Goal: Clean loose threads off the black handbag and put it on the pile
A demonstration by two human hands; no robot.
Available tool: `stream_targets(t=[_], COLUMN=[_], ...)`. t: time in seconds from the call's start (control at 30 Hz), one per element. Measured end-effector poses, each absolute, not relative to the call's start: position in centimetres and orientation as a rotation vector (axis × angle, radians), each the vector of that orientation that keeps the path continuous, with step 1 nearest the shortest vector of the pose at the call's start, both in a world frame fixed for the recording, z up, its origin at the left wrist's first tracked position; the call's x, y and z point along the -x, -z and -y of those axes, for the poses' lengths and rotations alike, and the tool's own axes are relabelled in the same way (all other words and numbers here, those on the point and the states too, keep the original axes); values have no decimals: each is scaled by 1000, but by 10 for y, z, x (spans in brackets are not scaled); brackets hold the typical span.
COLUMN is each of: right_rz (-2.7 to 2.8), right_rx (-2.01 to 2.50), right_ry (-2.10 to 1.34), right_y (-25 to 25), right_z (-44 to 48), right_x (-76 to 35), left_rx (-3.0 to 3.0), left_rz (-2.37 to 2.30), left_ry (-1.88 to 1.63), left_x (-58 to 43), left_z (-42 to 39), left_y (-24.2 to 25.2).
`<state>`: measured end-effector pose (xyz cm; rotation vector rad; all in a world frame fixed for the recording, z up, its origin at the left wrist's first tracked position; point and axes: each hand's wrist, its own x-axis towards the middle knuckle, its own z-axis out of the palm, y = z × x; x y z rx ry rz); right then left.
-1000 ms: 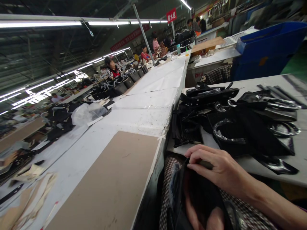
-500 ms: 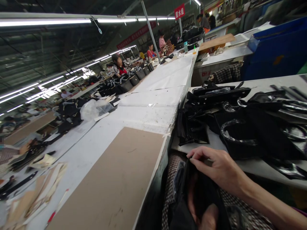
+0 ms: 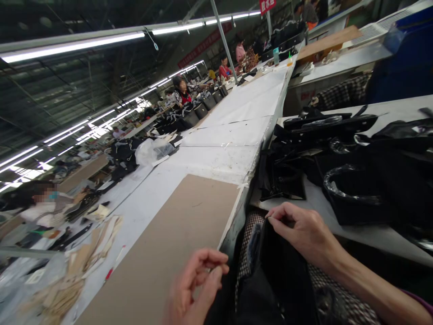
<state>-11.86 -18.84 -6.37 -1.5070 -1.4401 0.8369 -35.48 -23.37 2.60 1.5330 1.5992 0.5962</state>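
A black bag piece (image 3: pixel 284 280) lies on my lap over checked cloth. My right hand (image 3: pixel 304 232) is closed, pinching the top edge of this black piece. My left hand (image 3: pixel 194 286) is raised beside the bag over the brown board (image 3: pixel 176 243), fingers curled with thumb and forefinger pressed together; whatever they hold is too small to make out.
A heap of black bags and plastic-wrapped handles (image 3: pixel 355 167) covers the table on the right. A long white conveyor table (image 3: pixel 237 117) runs away ahead. Other people sit along its left side, with paper scraps (image 3: pixel 77 266) and a plastic bag (image 3: pixel 152 151) nearby.
My left hand has come out from inside the black bag and now hovers beside it. The view has shifted left. My right hand keeps its pinch on the bag's edge.
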Motion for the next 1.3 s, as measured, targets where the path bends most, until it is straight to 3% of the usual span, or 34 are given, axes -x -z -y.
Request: stream_targets(t=[0.13,0.27,0.63,1.07,1.3], right_rz=[1507,1537,1531,1575,1572], right_rx=[1523,1535,1487,1263,1305], right_ry=[-794,-789,-846,-882,-866], right_y=[56,56,63,66,71], right_z=[186,184,181,198,201], right_x=[131,135,134,131,122], left_rx=[-1890,-2069,-1961,-2215,-1957], left_rz=[-1495,-1555,-1668,-1357,-1346], left_ry=[-187,23,-257,-341,-230], left_x=[321,305,319,302,306], left_z=[199,182,198,174,189], left_y=[-44,-29,3,5,-1])
